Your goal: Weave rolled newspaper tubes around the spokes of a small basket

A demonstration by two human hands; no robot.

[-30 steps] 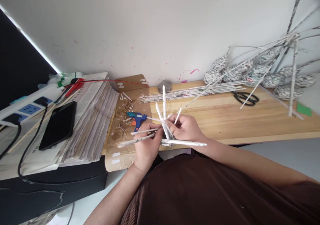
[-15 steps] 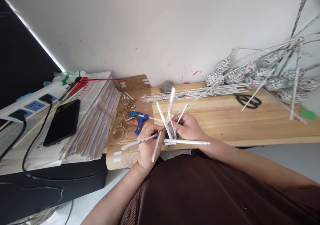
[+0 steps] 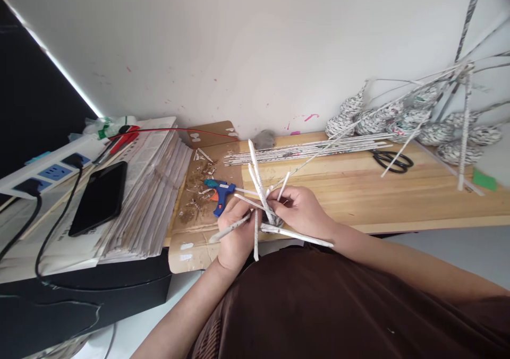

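A small woven paper piece (image 3: pixel 273 218) with several white paper tubes sticking out of it is held near the table's front edge. My left hand (image 3: pixel 236 229) is closed round its left side, among the tubes. On the right side, my right hand (image 3: pixel 297 206) pinches the piece and a tube with thumb and forefinger. One long tube (image 3: pixel 298 235) points right, below my right hand. A blue glue gun (image 3: pixel 223 194) lies just behind my left hand. The fingertips are partly hidden behind the tubes.
Newspapers (image 3: pixel 155 189) are stacked at the left, with a black phone (image 3: pixel 99 197) and a power strip (image 3: pixel 51 170). Paper tubes (image 3: pixel 311 149) lie along the back. Black scissors (image 3: pixel 392 161) and woven paper bulbs (image 3: pixel 372 122) are at the right.
The woven piece has turned in my hands, so its tubes point differently; one now slants left over my left hand. Both hands keep their hold. The view has shifted slightly.
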